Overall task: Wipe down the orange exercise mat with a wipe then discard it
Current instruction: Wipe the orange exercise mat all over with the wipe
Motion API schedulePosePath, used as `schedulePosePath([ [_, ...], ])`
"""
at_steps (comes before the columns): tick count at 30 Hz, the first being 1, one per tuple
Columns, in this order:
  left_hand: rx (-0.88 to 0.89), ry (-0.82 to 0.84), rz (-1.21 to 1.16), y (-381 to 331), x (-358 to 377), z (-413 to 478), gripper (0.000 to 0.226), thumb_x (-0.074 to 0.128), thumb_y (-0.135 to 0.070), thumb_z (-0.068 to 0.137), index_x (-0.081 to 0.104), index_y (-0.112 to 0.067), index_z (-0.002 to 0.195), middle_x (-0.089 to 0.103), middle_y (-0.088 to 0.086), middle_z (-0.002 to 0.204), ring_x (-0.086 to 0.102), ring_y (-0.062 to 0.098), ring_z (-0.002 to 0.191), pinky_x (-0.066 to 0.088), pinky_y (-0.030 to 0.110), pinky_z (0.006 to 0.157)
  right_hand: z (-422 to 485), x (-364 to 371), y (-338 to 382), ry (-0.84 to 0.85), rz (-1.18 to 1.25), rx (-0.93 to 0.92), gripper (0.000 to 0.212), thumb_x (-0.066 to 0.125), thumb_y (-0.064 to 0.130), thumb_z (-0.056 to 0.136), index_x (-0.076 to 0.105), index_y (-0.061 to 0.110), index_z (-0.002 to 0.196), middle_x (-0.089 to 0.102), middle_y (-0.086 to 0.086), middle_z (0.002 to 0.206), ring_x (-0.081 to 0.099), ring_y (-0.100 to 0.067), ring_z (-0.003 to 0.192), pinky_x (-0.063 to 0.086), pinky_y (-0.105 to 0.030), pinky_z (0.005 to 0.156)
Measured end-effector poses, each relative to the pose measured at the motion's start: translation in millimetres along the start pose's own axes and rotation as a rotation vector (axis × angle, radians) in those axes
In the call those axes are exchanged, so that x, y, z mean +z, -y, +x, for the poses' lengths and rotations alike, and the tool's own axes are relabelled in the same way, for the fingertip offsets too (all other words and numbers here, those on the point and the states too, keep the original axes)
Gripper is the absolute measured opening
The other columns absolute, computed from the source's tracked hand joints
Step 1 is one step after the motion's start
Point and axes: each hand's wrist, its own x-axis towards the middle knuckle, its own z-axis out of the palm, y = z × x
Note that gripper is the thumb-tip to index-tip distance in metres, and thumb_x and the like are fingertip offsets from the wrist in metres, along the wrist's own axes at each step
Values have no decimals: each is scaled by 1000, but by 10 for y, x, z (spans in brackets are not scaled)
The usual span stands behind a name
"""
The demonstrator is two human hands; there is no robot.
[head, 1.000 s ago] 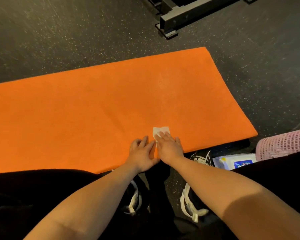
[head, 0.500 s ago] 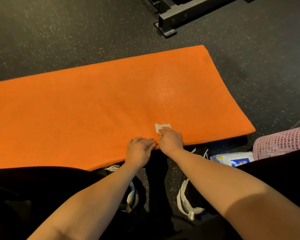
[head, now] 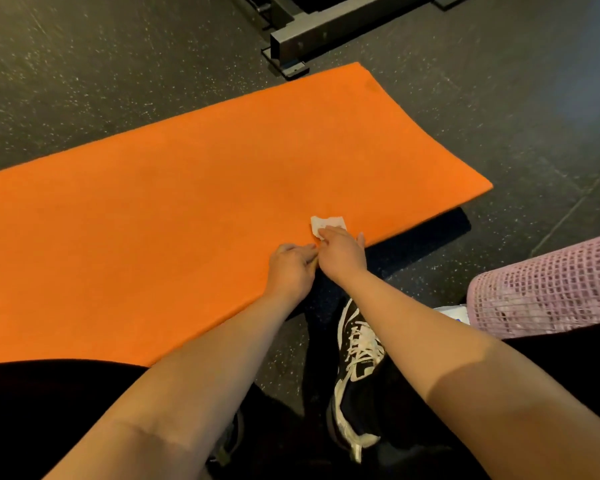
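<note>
The right hand (head: 342, 252), nearly flat, presses a white wipe (head: 328, 223) onto the orange exercise mat (head: 187, 202); the left hand (head: 291, 268) curls at its near edge, grip unclear.

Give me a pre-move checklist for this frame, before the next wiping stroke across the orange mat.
1. Wipe lies on the orange mat: ok.
2. Right hand presses the wipe with its fingers: ok.
3. Left hand steadies the mat's near edge: cannot tell; the fingers curl there, but any grip is hidden.
4. Mat lies flat: not ok; the near right corner seems raised, with shadow beneath it.
5. Mat surface ahead free of objects: ok.
6. Bin for discarding in sight: not ok; only a pink mesh item and a shoe show nearby.
</note>
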Motion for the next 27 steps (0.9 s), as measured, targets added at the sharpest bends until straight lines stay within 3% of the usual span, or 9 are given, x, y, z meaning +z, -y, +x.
schedulePosePath([
  [2, 26, 84, 21, 49, 21, -36, 41, 41, -44, 95, 79, -29, 101, 74, -3, 114, 62, 27, 112, 38, 47, 103, 47, 122, -66, 147, -6, 16, 46, 33, 23, 108, 41, 20, 153, 25, -1, 166, 14, -20, 155, -2, -51, 124],
  [4, 6, 135, 98, 136, -42, -128, 30, 50, -32, 102, 75, -25, 117, 64, 6, 135, 51, 33, 125, 31, 39, 110, 36, 320, -118, 237, -17, 22, 51, 28, 28, 109, 30, 20, 159, 13, -1, 170, 6, -20, 156, 1, -50, 124],
  [6, -101, 39, 298, 272, -144, -259, 32, 48, -33, 104, 67, -30, 129, 49, 5, 151, 39, 34, 135, 25, 41, 112, -40, 539, -150, 213, -47, -13, 54, 27, 28, 109, 20, 18, 162, 5, -1, 170, 0, -20, 157, 1, -50, 124],
  [9, -233, -15, 478, 415, -239, -461, 41, 36, -49, 104, 50, -42, 142, 34, -4, 160, 29, 29, 139, 16, 47, 111, -192, 823, -87, 175, -25, -159, 53, 26, 25, 110, 18, 17, 162, 6, 1, 170, -2, -17, 156, -1, -47, 126],
  [14, -239, 130, 446, 564, -191, -530, 53, 20, -42, 109, 18, -30, 160, 7, -5, 168, 8, 24, 152, 3, 47, 123, -222, 1068, 58, 261, -13, -355, 51, 22, 26, 111, 20, 17, 162, 8, 3, 170, 0, -11, 156, -5, -37, 126],
  [17, -237, 144, 440, 574, -200, -543, 53, 21, -41, 109, 14, -29, 161, 4, -5, 168, 3, 22, 153, -2, 46, 124, -56, 1040, -114, 194, -89, -335, 54, 23, 28, 110, 14, 21, 163, 5, 4, 170, -3, -13, 156, 1, -47, 127],
  [20, -225, 146, 443, 562, -230, -557, 53, 22, -40, 109, 13, -28, 161, 3, -5, 168, 0, 21, 154, -4, 44, 124, 126, 973, -197, 76, -61, -53, 58, 21, 33, 109, 2, 20, 163, -6, 4, 170, -10, -14, 156, -3, -50, 126],
  [22, -222, 141, 411, 569, -237, -548, 54, 26, -37, 109, 14, -26, 161, 4, -6, 168, 0, 20, 154, -4, 42, 124, 89, 1009, -96, 70, -37, 2, 58, 17, 33, 110, -1, 20, 163, -11, 5, 169, -13, -14, 155, -6, -49, 126],
  [27, -227, 62, 324, 715, -246, -660, 52, 32, -38, 108, 28, -21, 158, 19, -3, 165, 12, 25, 154, 5, 40, 125, -353, 1227, 168, 191, -78, -332, 54, 17, 31, 111, 7, 24, 163, -3, 9, 170, -11, -9, 155, -5, -47, 125],
])
